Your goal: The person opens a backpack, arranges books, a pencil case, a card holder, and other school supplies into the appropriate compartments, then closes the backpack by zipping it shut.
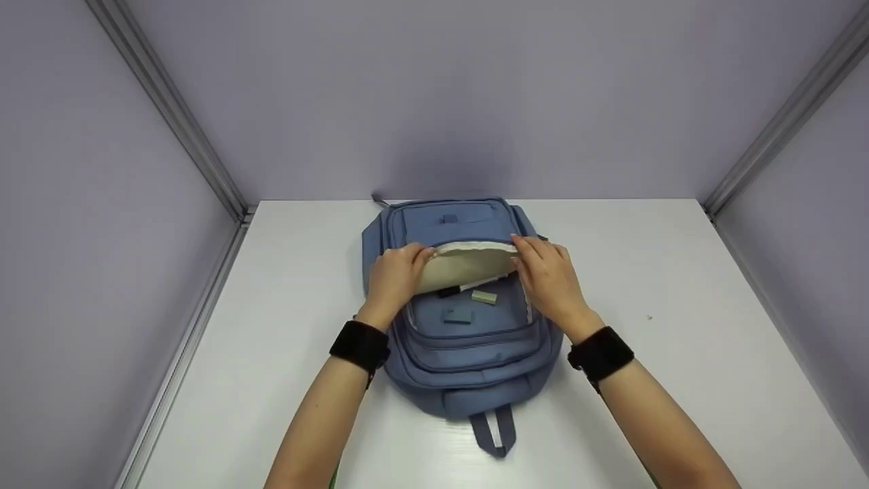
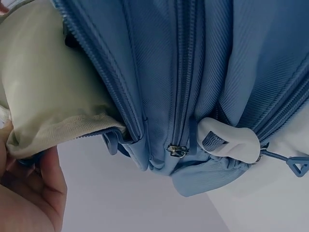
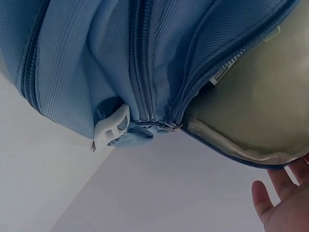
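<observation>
A blue backpack [image 1: 468, 401] lies on the table with its front pocket unzipped and the beige-lined flap [image 1: 465, 266] lifted. My left hand [image 1: 395, 278] pinches the flap's left edge between thumb and fingers. At the opposite edge, my right hand [image 1: 548, 280] grips the flap, some fingers spread along the zipper border in the right wrist view. Inside the pocket lie a small pale yellow block [image 1: 484, 297] and a teal block [image 1: 457, 316]. Behind them is a white stick with a black end [image 1: 449, 292], partly hidden by the flap.
The white table [image 1: 292, 292] meets purple-grey walls [image 1: 448, 102] at the back and sides. A carry loop [image 1: 500, 435] of the backpack points toward me. White buckles [image 2: 229, 140] hang at the bag's sides. A tiny speck lies on the table's right.
</observation>
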Motion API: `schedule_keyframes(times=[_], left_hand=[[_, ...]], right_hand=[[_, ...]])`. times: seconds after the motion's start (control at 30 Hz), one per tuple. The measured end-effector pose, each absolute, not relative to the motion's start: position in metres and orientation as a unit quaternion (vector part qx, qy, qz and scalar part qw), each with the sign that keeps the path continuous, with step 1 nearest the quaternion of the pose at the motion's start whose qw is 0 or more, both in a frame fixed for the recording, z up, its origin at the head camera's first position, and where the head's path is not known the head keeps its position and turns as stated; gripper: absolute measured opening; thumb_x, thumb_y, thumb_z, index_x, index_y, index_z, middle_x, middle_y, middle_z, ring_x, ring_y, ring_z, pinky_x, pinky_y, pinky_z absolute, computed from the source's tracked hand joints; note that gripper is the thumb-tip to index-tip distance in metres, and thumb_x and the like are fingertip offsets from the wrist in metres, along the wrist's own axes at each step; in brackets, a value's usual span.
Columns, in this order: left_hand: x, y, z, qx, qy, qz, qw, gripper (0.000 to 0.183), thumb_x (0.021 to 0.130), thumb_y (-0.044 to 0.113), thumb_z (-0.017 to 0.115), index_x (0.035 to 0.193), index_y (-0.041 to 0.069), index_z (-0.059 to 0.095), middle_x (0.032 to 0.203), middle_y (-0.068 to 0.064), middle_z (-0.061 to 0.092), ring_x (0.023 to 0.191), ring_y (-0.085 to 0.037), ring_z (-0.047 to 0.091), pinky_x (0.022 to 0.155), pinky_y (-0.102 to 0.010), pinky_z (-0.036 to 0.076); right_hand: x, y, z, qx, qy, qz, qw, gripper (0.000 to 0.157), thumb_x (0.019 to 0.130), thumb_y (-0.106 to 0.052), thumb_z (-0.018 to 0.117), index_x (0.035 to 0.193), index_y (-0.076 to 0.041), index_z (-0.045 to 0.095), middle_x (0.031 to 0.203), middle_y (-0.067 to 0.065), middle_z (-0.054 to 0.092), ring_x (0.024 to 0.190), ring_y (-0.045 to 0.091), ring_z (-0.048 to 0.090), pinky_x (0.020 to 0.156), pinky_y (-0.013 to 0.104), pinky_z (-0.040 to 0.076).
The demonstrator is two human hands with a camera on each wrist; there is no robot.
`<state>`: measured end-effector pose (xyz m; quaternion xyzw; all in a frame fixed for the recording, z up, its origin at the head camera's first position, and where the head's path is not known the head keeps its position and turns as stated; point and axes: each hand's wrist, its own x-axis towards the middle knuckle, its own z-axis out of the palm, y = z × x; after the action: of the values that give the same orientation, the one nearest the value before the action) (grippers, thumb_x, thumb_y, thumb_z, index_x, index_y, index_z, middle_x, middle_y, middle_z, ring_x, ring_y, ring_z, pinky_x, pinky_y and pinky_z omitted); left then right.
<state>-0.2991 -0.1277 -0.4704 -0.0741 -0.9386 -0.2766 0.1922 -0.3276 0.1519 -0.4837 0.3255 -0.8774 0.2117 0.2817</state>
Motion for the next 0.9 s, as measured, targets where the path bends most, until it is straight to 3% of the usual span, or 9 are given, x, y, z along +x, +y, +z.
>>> schedule_keyframes(times=[0.17,0.37,0.5,0.6,0.7,0.9], left_hand=[[-0.296,-0.131,-0.469,-0.109,-0.929,-0.309,0.171,0.042,0.1,0.041,0.054,0.081,0.008,0.07,0.067,-0.005,0.064,0.061,-0.025,0.063,0.058,-0.042,0.05],[-0.293,-0.136,-0.473,-0.047,-0.933,-0.347,0.079,0.074,0.102,0.061,0.029,0.075,0.006,0.069,0.057,0.0,0.053,0.06,-0.021,0.058,0.065,-0.04,0.049],[-0.289,-0.135,-0.476,-0.015,-0.944,-0.331,0.003,0.073,0.099,0.065,0.031,0.109,0.008,0.074,0.092,-0.007,0.072,0.092,-0.026,0.067,0.086,-0.044,0.05],[-0.287,-0.135,-0.476,-0.014,-0.946,-0.314,-0.082,0.074,0.097,0.067,0.036,0.14,0.011,0.055,0.132,-0.012,0.06,0.122,-0.031,0.056,0.101,-0.048,0.042],[-0.287,-0.137,-0.476,-0.021,-0.94,-0.308,-0.145,0.081,0.095,0.071,0.036,0.15,0.012,0.041,0.15,-0.018,0.041,0.135,-0.034,0.042,0.109,-0.05,0.033],[-0.289,-0.144,-0.48,-0.045,-0.937,-0.301,-0.174,0.085,0.093,0.073,0.035,0.154,0.014,0.032,0.16,-0.017,0.017,0.145,-0.041,0.018,0.113,-0.055,0.022]], right_hand=[[-0.326,0.155,-0.484,0.317,-0.875,0.239,0.276,0.027,0.095,-0.009,0.064,0.121,0.0,0.065,0.105,0.014,0.066,0.096,0.034,0.063,0.08,0.05,0.043],[-0.322,0.161,-0.486,0.321,-0.869,0.248,0.283,0.018,0.087,-0.001,0.068,0.104,-0.002,0.072,0.096,0.012,0.068,0.087,0.032,0.065,0.071,0.047,0.043],[-0.316,0.163,-0.489,0.34,-0.861,0.243,0.291,0.017,0.085,0.001,0.07,0.101,-0.003,0.074,0.093,0.01,0.069,0.083,0.03,0.066,0.068,0.046,0.042],[-0.311,0.165,-0.491,0.354,-0.856,0.237,0.293,0.018,0.084,0.001,0.072,0.101,-0.005,0.076,0.092,0.01,0.068,0.081,0.029,0.066,0.068,0.045,0.042],[-0.308,0.168,-0.494,0.365,-0.853,0.234,0.293,0.019,0.083,0.001,0.073,0.101,-0.005,0.076,0.09,0.009,0.068,0.08,0.029,0.065,0.069,0.045,0.043],[-0.3,0.168,-0.497,0.376,-0.851,0.231,0.285,0.021,0.08,0.004,0.074,0.099,-0.006,0.077,0.088,0.008,0.068,0.078,0.028,0.065,0.07,0.045,0.043]])
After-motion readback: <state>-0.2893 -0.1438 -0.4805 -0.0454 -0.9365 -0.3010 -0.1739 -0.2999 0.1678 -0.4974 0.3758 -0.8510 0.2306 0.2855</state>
